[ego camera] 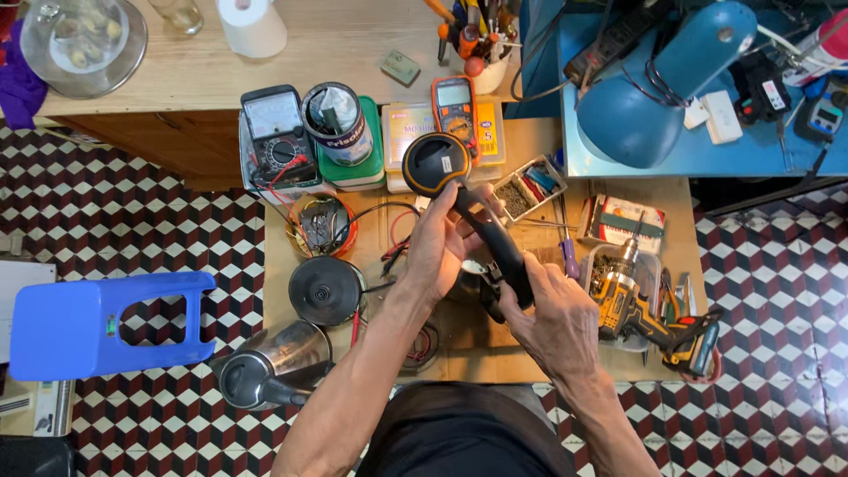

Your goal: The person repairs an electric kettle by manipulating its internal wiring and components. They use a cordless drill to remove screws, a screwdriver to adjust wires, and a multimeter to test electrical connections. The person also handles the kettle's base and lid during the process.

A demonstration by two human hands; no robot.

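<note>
At the centre of the frame I hold a black kettle handle with its round lid ring (468, 208) above the table (459, 353). My left hand (437, 243) wraps its upper neck, fingers curled around it. My right hand (556, 322) clasps the lower end. Left of them sits a round black kettle base (325, 290); the steel kettle body (269, 362) lies at lower left. A yellow cordless drill (636, 309) rests at right.

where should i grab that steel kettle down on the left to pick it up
Probably by the dark handle of the kettle, coming from the near side. The kettle lies tipped at the table edge with its open mouth facing the camera and the handle sticking out toward the person; the steel body looks smooth and round, a poorer grip. Both the left hand and right hand are on the black handle part.
</note>
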